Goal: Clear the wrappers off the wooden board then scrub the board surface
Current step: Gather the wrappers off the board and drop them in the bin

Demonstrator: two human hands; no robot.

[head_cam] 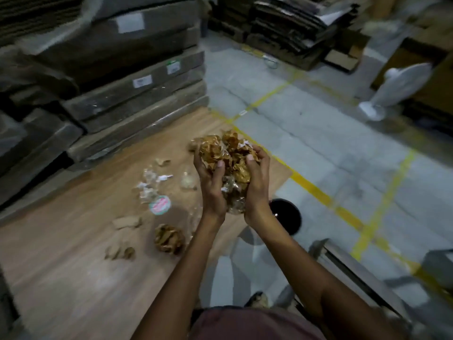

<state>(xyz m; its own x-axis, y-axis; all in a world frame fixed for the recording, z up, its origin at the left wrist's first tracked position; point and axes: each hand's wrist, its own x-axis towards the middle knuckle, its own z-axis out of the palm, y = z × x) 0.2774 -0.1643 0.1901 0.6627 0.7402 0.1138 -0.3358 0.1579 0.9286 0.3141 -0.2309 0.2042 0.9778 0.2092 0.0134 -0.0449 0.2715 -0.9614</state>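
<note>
Head view: left hand [210, 185] and right hand [256, 182] are cupped together, clamped on a wad of wrappers [228, 158] above the board [73, 241] — I'd squeeze tight so nothing drops. Loose wrappers [169, 238] remain on the wood — maybe dump into the black bin [286, 215] nearby.
</note>
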